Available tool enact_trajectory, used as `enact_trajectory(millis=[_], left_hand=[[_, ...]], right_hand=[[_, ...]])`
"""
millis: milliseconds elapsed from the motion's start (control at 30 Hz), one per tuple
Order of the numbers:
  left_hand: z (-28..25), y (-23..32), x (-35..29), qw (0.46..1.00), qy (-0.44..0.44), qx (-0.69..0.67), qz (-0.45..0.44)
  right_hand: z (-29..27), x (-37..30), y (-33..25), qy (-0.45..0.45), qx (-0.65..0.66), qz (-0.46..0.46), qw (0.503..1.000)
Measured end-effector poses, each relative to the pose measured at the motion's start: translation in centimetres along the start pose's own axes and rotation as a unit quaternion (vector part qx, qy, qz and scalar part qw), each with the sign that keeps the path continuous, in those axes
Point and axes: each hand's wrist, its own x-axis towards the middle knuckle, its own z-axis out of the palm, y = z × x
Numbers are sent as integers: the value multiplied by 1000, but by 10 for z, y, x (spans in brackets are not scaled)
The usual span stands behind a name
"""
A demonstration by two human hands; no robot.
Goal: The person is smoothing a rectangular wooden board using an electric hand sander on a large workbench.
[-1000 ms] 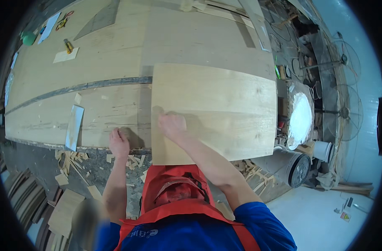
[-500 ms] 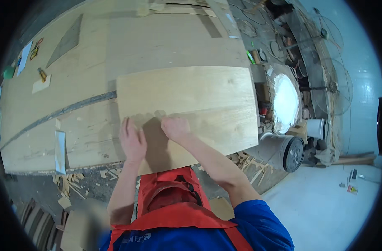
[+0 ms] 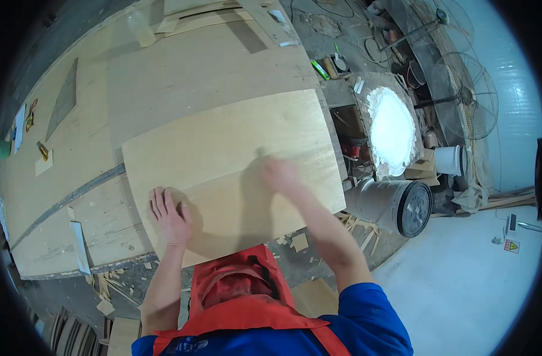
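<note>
A pale plywood sheet (image 3: pixel 223 142) lies flat on the big workbench and reaches past its near edge, in front of my red apron (image 3: pixel 235 285). My left hand (image 3: pixel 170 216) rests flat near the sheet's left edge, fingers outstretched, holding nothing. Over the middle of the sheet, my right hand (image 3: pixel 281 175) is blurred by motion, its fingers curled closed. What it grips, if anything, cannot be made out. A soft shadow falls on the wood beside it.
The workbench (image 3: pixel 164 101) bears a dark strip (image 3: pixel 75 193), a triangular offcut (image 3: pixel 63 101) and a clear bottle (image 3: pixel 142 29). To the right are a board heaped with white powder (image 3: pixel 392 130), a lidded bucket (image 3: pixel 383 204) and a fan (image 3: pixel 464 95). Wood scraps litter the floor.
My right hand has moved right across the sheet, away from my left hand, and is now blurred. The left hand's fingers have spread flatter. The whole view has shifted and turned slightly.
</note>
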Motion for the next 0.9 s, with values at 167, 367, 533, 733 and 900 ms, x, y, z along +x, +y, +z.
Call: enact_trajectory(millis=[167,367,533,733,900], left_hand=[[0,10,10,1000,-3,-6,11],[5,7,5,1000,-4,7,-2],[0,6,3,1000,2,-2,1],[-2,12,10,1000,3,-21,-3],[-12,0,4,1000,6,-11,-3]], right_hand=[[-55,13,158,143,24,180,973],[-24,5,85,20,-16,10,1000],[-75,15,197,168,-49,143,974],[-30,15,170,151,-52,76,984],[45,-9,-91,-23,-77,-63,995]])
